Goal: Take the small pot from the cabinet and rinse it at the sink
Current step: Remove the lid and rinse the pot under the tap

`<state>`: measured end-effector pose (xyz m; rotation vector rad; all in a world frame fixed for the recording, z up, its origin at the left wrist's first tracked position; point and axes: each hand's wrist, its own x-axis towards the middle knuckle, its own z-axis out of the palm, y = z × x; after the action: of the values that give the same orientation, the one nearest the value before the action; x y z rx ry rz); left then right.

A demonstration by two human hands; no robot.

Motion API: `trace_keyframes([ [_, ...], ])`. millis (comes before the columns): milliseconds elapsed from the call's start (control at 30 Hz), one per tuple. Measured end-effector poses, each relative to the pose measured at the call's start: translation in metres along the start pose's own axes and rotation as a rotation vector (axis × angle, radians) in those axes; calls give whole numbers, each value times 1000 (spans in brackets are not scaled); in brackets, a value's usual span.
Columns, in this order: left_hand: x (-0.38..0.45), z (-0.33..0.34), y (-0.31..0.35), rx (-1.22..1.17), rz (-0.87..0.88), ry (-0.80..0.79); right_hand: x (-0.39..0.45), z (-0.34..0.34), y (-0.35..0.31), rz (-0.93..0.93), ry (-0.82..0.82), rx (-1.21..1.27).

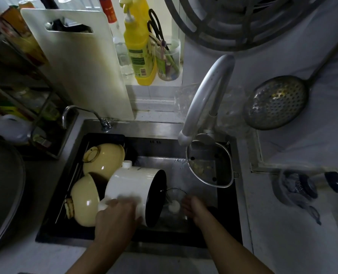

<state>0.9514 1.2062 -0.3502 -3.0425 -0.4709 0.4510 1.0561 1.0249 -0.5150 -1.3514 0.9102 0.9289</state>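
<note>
Nearest the camera, two bare forearms reach over the front edge of the counter into the dark stainless sink (231, 230). At the sink's front, the left hand (114, 220) holds the small white pot with a black inside (136, 192), fingers (114, 203) wrapped over its pale side handle and wall. It is tipped on its side, mouth turned right, above the basin floor. The right hand (193, 206) lies just beside that mouth, touching a clear glass lid with a white knob (174, 206) that rests low in the sink; whether its fingers are closed on the lid I cannot tell.

By my reading the cabinet step is done and rinsing is in hand: the pot looks tilted to drain or swill. No running water shows from the curved grey tap (205, 99), whose spout sits at the sink's back right, so the next move probably calls for carrying the pot's mouth under it.

Below that spout a steel strainer basket (209, 165) hangs at the right rim, with food scraps in it. Two cream ceramic bowls (105, 161) lie upturned on the rack along the left edge. The pot's interior appears empty, though it is dark.
</note>
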Motion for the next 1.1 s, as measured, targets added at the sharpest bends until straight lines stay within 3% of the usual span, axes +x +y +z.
trace_keyframes([
  [167,-4,-10,0,35,23,-132,1,3,9,31,13,-40],
  [300,-6,0,-4,80,49,-78,6,8,15,32,32,-136],
  [500,-9,3,3,80,82,-107,57,7,33,-55,58,-431],
  [767,-12,-4,24,9,160,-173,14,14,15,-250,27,-812],
  [867,-13,-9,29,157,154,-242,13,10,18,-349,1,-1013],
  [1100,-5,-17,49,384,88,-287,14,9,21,-440,-59,-1132],
])
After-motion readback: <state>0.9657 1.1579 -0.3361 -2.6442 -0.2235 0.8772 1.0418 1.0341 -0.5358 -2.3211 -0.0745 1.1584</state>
